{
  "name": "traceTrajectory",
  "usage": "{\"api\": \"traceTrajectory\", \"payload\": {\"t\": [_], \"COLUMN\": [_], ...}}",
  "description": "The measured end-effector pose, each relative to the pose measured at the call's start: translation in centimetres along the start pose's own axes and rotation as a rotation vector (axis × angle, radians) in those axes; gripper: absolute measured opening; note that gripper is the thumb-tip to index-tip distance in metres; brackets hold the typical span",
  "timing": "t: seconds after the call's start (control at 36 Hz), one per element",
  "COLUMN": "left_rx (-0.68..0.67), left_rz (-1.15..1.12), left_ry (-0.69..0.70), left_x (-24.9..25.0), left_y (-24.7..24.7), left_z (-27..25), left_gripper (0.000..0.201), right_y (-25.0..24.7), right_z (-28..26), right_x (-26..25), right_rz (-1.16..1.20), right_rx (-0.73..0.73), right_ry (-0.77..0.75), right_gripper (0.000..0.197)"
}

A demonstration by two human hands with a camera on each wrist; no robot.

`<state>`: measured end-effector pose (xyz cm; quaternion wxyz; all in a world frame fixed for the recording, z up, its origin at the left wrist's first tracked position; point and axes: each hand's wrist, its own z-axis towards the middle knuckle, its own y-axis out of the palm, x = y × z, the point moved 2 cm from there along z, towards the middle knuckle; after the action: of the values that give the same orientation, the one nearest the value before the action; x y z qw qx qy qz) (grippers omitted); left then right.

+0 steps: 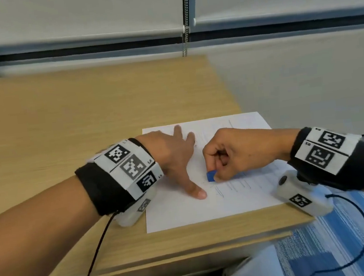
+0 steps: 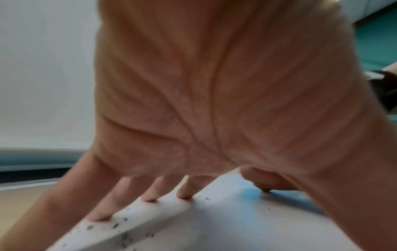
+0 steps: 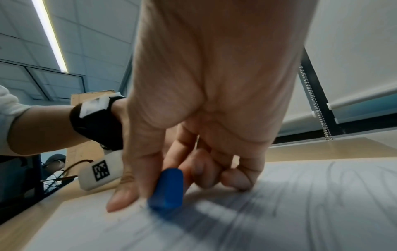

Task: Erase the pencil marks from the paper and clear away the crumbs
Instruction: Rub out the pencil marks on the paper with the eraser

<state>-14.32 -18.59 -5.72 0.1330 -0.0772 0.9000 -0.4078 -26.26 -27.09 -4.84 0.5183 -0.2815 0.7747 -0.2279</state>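
Note:
A white sheet of paper [image 1: 184, 214] with faint pencil lines lies at the near right corner of the wooden desk. My left hand [image 1: 178, 158] lies flat on it with fingers spread, pressing the sheet down. My right hand [image 1: 222, 163] pinches a small blue eraser [image 1: 211, 176] between thumb and fingers, its tip on the paper beside the left thumb. The right wrist view shows the eraser [image 3: 168, 190] against the sheet [image 3: 300, 212], with pencil strokes around it. Dark eraser crumbs [image 2: 116, 225] lie on the paper [image 2: 214, 229] near the left fingertips [image 2: 184, 195].
The wooden desk [image 1: 84, 116] stretches left and back toward a wall with roller blinds and a bead chain [image 1: 185, 36]. Its right edge [image 1: 228, 92] runs close to the paper. Wrist cables [image 1: 98, 247] hang over the front edge. My lap in striped cloth [image 1: 345, 244] is below right.

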Motion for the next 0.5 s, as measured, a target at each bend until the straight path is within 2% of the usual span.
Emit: {"api": "traceTrajectory", "payload": {"t": [0.08, 0.11, 0.25, 0.39, 0.5], "left_rx": [0.014, 0.014, -0.007, -0.014, -0.012], "left_rz": [0.01, 0.013, 0.039, 0.055, 0.051], "left_ry": [-0.007, -0.009, -0.03, -0.033, -0.037], "left_x": [0.1, 0.2, 0.5, 0.5, 0.5], "left_y": [-0.1, -0.2, -0.5, -0.5, -0.5], "left_z": [0.0, -0.1, -0.2, -0.2, -0.1], "left_gripper": [0.145, 0.145, 0.142, 0.145, 0.146], "right_y": [0.3, 0.2, -0.3, 0.4, -0.6], "right_z": [-0.2, -0.1, 0.5, -0.3, 0.3], "right_x": [-0.5, -0.6, -0.2, -0.3, -0.1], "right_rz": [-0.031, -0.051, -0.024, -0.041, -0.035], "right_rx": [-0.19, -0.206, 0.0, -0.193, -0.049], "right_ry": [0.003, 0.007, 0.004, 0.002, 0.019], "right_gripper": [0.008, 0.01, 0.004, 0.007, 0.006]}}
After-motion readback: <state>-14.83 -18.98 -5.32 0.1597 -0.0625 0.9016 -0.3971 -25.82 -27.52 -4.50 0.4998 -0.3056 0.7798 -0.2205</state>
